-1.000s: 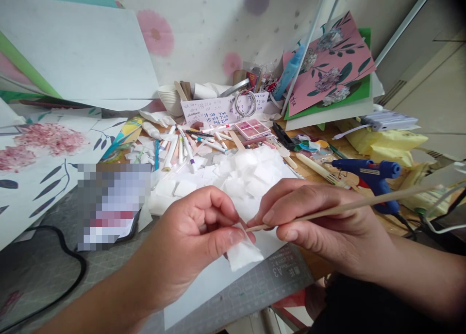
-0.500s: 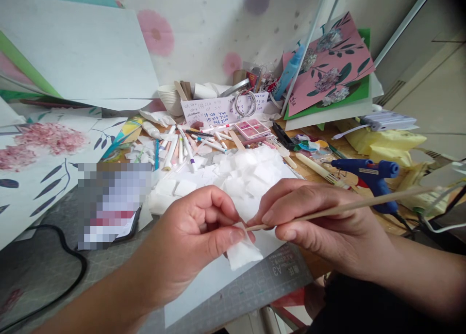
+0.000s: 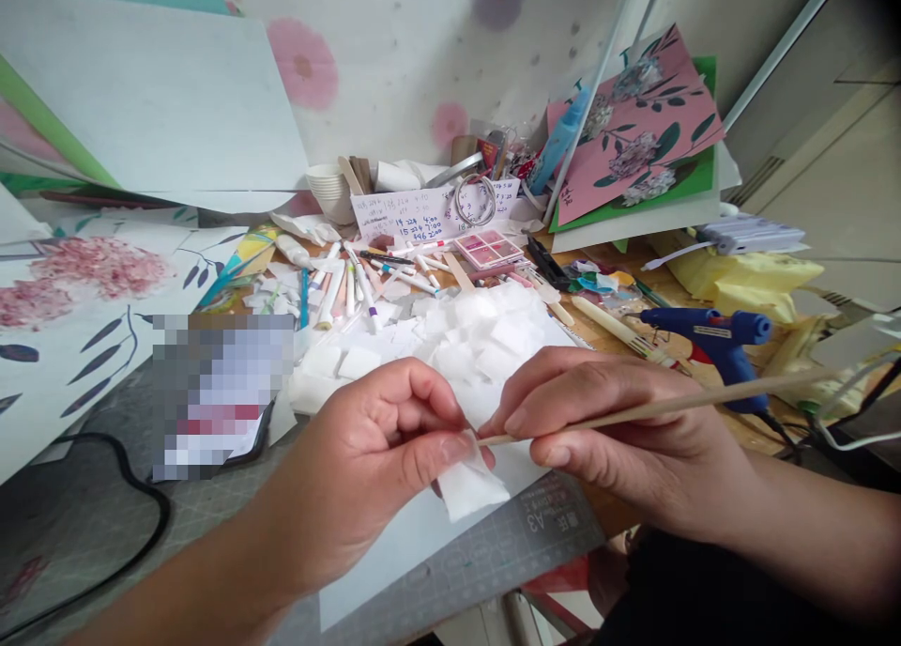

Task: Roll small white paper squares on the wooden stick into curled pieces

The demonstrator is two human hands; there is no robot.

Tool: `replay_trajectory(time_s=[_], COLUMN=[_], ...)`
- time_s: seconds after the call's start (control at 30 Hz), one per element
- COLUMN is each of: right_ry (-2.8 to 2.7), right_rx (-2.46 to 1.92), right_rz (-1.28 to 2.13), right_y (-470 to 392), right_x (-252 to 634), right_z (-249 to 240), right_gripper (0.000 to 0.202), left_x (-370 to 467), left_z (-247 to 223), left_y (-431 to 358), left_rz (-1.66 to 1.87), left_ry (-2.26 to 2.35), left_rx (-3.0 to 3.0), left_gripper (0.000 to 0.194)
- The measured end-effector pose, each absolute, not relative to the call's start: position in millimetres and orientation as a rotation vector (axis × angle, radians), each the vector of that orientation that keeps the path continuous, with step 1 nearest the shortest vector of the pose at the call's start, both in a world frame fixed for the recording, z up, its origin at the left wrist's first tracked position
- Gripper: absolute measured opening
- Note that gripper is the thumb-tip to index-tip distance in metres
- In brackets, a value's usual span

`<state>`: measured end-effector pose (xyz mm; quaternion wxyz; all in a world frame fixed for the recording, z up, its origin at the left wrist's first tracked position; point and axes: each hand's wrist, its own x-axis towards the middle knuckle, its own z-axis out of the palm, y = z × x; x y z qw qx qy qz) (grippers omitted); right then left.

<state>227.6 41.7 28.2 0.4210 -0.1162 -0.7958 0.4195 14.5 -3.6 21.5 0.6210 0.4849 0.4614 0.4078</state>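
Note:
Between the thumb and fingers of my left hand (image 3: 394, 439) is pinched a small square of thin white paper (image 3: 475, 489), its loose lower corner hanging down. My right hand (image 3: 612, 430) grips a slim wooden stick (image 3: 676, 404) that slants up to the right across the fingers. The stick's tip meets the paper at my left thumb; the exact contact there is partly covered by the fingers. Just beyond both hands lies a heap of white paper squares (image 3: 485, 331). Under the hands, a white sheet (image 3: 380, 561) rests on the grey cutting mat (image 3: 493, 543).
A blue glue gun (image 3: 732, 346) lies right of my right hand. Several markers (image 3: 344, 284) and a pink palette (image 3: 489, 249) sit behind the heap. At the left are a blurred phone (image 3: 225, 402), a black cable (image 3: 159, 524) and a flower picture (image 3: 105, 270).
Both hands keep almost the same place and grip. The stick's far end has dipped slightly, and my right fingers have shifted a little to the left.

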Motion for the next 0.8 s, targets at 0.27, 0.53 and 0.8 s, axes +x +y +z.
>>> replay_trajectory(time_s=[0.27,0.53,0.8], right_ry=[-2.076,-2.213,-2.243], right_rx=[-0.313,-0.349,-0.324], right_rz=[0.994,0.827,0.797], right_y=[41,39,38], right_x=[229,231,230], right_z=[33,37,39], right_gripper=[0.009,0.009,0.008], left_x=[19,21,18], left_z=[28,29,22], left_y=[1,0,-7], left_rz=[0.971,0.986,0.927], left_ry=[1.198,1.229,1.127], left_rx=[1.176,1.167,1.142], left_gripper=[0.022,0.022,0.015])
